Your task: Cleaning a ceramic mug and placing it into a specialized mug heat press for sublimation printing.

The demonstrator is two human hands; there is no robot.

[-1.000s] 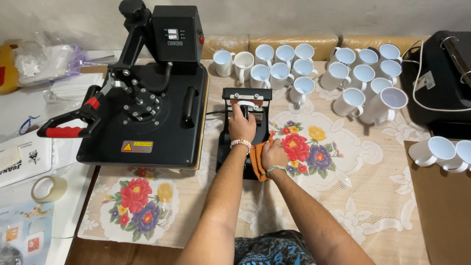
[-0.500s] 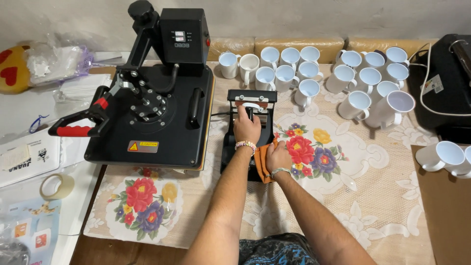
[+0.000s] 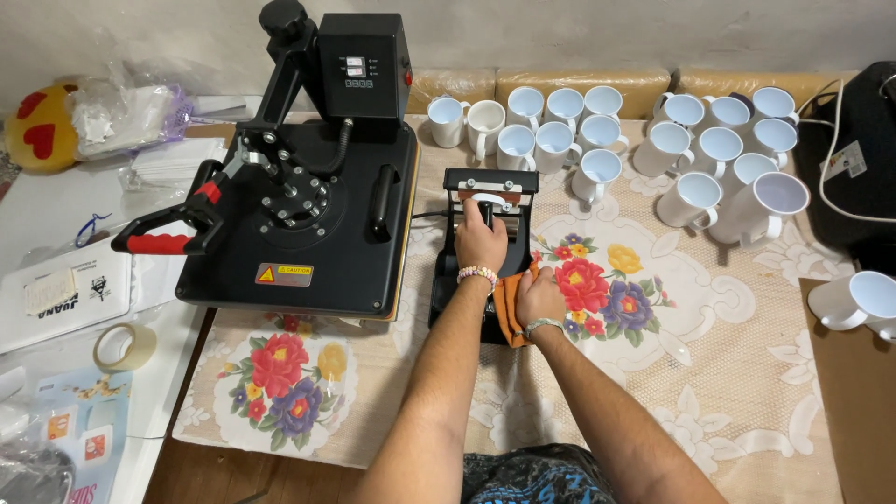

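The right hand (image 3: 539, 297) is pinching a folded orange cloth (image 3: 505, 308) against the side of the small black mug press machine (image 3: 483, 245). Just past it, the left hand (image 3: 481, 245) is wrapping its grip tight around the press's black lever, same as a moment ago; only the view has drifted a little, so the pressing is going on. Under both grips a lace table cover with bright flowers (image 3: 653, 355) is lying on the table. Left of the grips a big black flat press (image 3: 308, 215) is standing open. Beyond, plain white mugs (image 3: 597, 131) are crowding near the wall.

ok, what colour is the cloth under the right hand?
Orange: the folded cloth under the right hand beside the small black mug press. Head view.
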